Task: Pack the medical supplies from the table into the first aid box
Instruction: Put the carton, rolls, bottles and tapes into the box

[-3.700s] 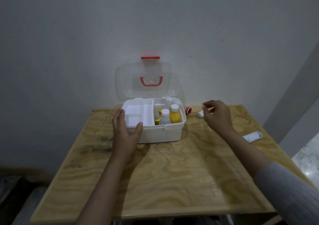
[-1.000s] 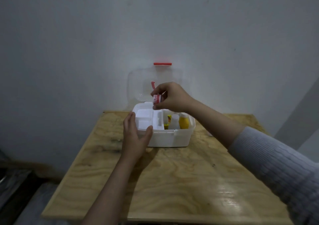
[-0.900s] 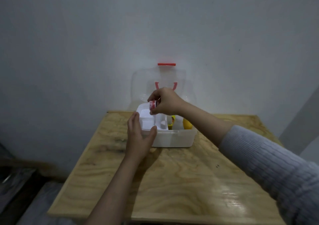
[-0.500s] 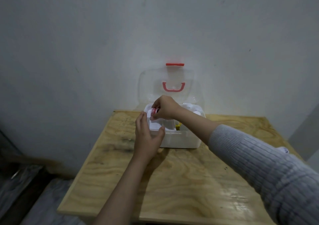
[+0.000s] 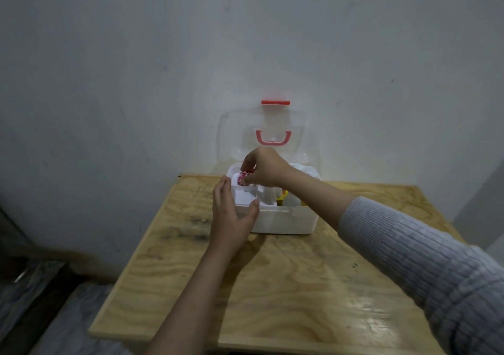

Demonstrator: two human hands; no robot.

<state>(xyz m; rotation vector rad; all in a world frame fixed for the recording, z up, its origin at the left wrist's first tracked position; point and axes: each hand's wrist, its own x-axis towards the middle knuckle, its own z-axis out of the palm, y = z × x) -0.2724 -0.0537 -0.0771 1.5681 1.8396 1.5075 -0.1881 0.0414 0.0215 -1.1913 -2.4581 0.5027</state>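
- The first aid box [image 5: 283,219] stands at the far edge of the table [image 5: 272,286], against the wall, which backs the box and props its lid
- The clear lid [image 5: 263,133] stands upright behind the box, with its red handle [image 5: 273,138] and red latch [image 5: 275,102] facing the camera; this leaves the whole interior reachable from above
- The left hand [image 5: 231,219] braces the near-left corner of the box: the thumb lies on the front rim, and the other fingers, loosely spread, reach up along the left side. It grips no item. Judgement: this hold keeps the light box from sliding while the other hand loads it
- The right hand [image 5: 263,170] reaches across the box from the right and pinches the small red-and-white roll [image 5: 242,178] between thumb and fingertips
- The roll hangs just above the rear-left compartment of the white inner tray [image 5: 244,198]; contact with the tray floor cannot be confirmed
- The right section of the box holds bottles, mostly hidden by the forearm; only a yellow item [image 5: 281,194] shows beside the tray. Judgement: the roll goes to the left tray because that section is free
- No further supplies are visible on the table
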